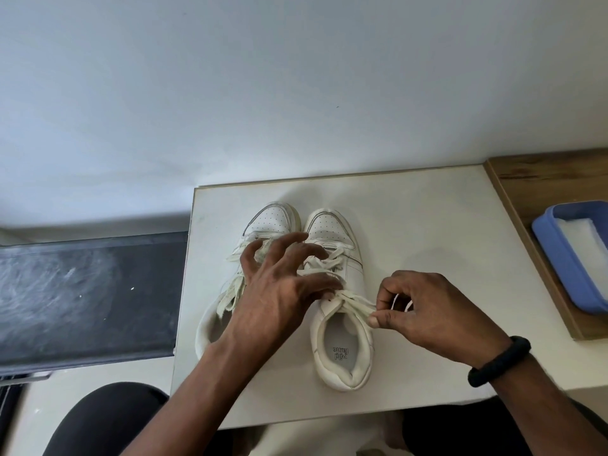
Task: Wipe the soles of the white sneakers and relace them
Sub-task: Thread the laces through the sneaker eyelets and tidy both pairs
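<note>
Two white sneakers stand side by side, toes away from me, on a white table (411, 225). The left sneaker (269, 222) is partly hidden under my left hand (279, 291), whose fingers are spread. Its thumb presses the lace at the top eyelets of the right sneaker (342, 350). My right hand (424, 307) pinches the cream lace (357, 307) of the right sneaker between thumb and fingers, drawn out to the right. Loose cream laces lie across both tongues.
A blue tray (556, 255) with something white inside sits on a wooden surface (533, 179) at the right. A dark panel (82, 291) lies left of the table. A plain wall is behind. My knees are under the table's near edge.
</note>
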`<act>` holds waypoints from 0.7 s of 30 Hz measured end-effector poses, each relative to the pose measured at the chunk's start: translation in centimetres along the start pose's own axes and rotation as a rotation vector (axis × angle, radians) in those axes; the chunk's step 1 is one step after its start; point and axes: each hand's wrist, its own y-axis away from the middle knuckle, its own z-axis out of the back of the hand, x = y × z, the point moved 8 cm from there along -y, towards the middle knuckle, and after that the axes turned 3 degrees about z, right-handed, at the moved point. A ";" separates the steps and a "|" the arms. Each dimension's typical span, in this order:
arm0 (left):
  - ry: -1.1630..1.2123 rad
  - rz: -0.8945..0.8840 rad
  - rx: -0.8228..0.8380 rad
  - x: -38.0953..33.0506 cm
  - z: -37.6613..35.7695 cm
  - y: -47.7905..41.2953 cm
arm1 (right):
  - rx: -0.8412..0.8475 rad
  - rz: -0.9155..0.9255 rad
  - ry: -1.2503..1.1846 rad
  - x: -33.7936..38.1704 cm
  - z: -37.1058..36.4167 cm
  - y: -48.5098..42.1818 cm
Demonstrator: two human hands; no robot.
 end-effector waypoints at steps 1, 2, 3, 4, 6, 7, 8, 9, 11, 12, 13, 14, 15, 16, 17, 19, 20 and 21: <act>0.012 0.003 -0.004 0.1 0.0 0.0 | -0.002 -0.012 0.003 -0.1 0.0 0.0; 0.023 0.003 -0.007 0.1 0.0 0.0 | -0.002 -0.020 0.004 -0.1 -0.1 0.0; 0.033 0.002 -0.009 0.1 -0.1 0.0 | -0.003 -0.025 0.000 -0.1 -0.3 0.0; 0.041 0.002 -0.010 0.2 -0.1 0.0 | -0.014 -0.033 -0.015 0.0 -0.3 0.0; 0.048 0.013 -0.008 0.3 -0.2 0.0 | -0.053 -0.050 -0.068 0.1 -0.1 0.1; 0.044 0.017 -0.006 0.3 -0.3 0.0 | -0.066 -0.048 -0.081 0.2 0.0 0.1; 0.034 0.018 -0.003 0.3 -0.3 0.0 | -0.069 -0.041 -0.072 0.3 0.1 0.0; 0.021 0.015 -0.002 0.3 -0.4 0.0 | -0.067 -0.032 -0.047 0.5 -0.1 0.0; 0.001 0.009 -0.013 0.2 -0.4 0.1 | -0.064 -0.012 -0.003 0.7 -0.5 0.0; -0.008 0.013 -0.028 0.2 -0.3 0.1 | -0.057 0.007 0.011 0.9 -0.8 0.0; -0.017 0.022 -0.046 0.3 -0.1 0.0 | -0.047 0.027 0.023 1.1 -1.1 0.0; -0.024 0.032 -0.060 0.3 0.1 0.0 | -0.039 0.043 0.033 1.2 -1.3 0.0; -0.033 0.040 -0.070 0.3 0.2 0.0 | -0.035 0.051 0.036 1.2 -1.3 -0.1; -0.050 0.045 -0.072 0.2 0.3 0.0 | -0.027 0.051 0.033 1.1 -1.3 -0.1; -0.075 0.054 -0.069 0.3 0.4 0.1 | -0.015 0.044 0.030 0.9 -1.3 -0.2; -0.131 0.084 -0.068 0.6 0.6 0.1 | -0.006 0.029 0.009 0.6 -1.3 0.0; -0.151 0.106 -0.078 1.0 0.9 0.0 | -0.039 0.021 -0.027 0.7 -0.9 0.0; -0.163 0.137 -0.093 1.4 1.2 0.0 | -0.113 0.028 -0.073 1.0 -0.4 0.0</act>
